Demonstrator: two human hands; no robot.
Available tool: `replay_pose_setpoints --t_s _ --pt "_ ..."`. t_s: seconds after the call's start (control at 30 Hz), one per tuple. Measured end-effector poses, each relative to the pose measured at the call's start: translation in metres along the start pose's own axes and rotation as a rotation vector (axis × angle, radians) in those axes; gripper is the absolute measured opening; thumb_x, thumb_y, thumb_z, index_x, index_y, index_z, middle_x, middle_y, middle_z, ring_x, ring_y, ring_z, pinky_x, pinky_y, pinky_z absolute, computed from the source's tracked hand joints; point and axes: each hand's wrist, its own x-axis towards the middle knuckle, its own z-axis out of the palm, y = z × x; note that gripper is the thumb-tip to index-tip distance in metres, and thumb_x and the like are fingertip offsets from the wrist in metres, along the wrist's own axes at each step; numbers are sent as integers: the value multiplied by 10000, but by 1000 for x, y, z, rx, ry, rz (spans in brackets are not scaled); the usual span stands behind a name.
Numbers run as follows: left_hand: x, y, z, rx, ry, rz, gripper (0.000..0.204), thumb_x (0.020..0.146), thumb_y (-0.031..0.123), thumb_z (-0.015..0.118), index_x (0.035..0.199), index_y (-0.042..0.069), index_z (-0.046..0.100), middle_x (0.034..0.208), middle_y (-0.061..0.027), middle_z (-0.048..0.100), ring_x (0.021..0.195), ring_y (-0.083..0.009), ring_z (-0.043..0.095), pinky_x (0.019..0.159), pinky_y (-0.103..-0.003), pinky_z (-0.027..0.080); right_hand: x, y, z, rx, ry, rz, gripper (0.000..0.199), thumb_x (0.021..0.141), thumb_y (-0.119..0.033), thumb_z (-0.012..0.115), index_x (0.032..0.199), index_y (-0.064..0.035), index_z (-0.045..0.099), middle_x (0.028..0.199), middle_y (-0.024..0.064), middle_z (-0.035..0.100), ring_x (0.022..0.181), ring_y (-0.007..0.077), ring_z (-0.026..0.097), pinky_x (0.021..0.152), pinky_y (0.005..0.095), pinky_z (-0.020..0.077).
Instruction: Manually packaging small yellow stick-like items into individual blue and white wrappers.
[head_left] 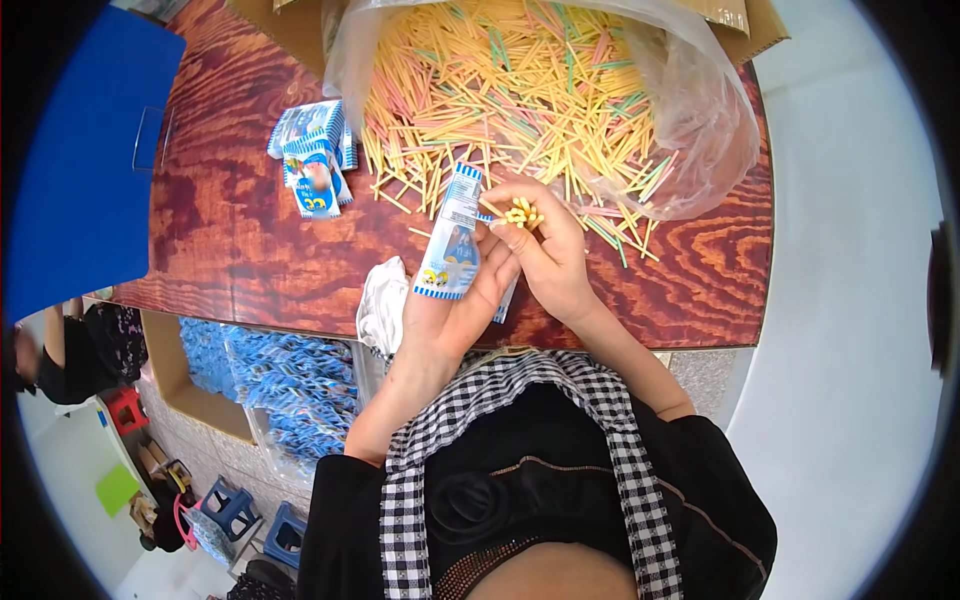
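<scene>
My left hand (455, 318) is palm up near the table's front edge, closed on a small blue and white packet (450, 245) with striped ends. Just right of it, my right hand (555, 265) pinches a small bundle of thin yellow sticks (522, 213), their ends pointing up. Part of another blue and white packet shows between the hands, mostly hidden. Beyond them a heap of loose yellow, pink and green sticks (510, 90) spills from a clear plastic bag (715, 130) onto the wood-patterned table (240, 240).
Several filled packets (315, 155) are stacked at the left. A white cloth (382, 305) lies by my left wrist. Below the table edge, a cardboard box (205, 405) holds many blue packets (290, 375). Another person (90, 350) is at far left, near blue stools (230, 505).
</scene>
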Motion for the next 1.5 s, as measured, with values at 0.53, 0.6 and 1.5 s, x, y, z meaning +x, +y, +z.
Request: replay_pose_setpoints --t_s 0.53,0.6,1.5 --pt "-9 -1 14 130 42 35 288 960 227 473 1043 -31 568 1272 -208 502 1300 -363 376 1134 -481 265 0 -2 11 171 107 -29 97 956 -64 477 1047 -32 477 886 76 588 840 146 577 917 356 442" --pt "-10 3 8 154 -47 32 289 959 234 473 1037 -27 570 1273 -206 502 1303 -362 373 1134 -479 264 -2 -8 11 -12 77 -16 75 938 -76 502 1005 -43 515 840 69 609 831 174 590 1048 427 330" --pt "-19 47 -32 852 222 392 83 929 95 570 948 20 602 850 -58 656 727 -111 625 720 -300 552 -9 5 3 -12 -108 -158 43 951 -74 473 986 -57 491 908 87 640 1079 281 610 1127 494 153"
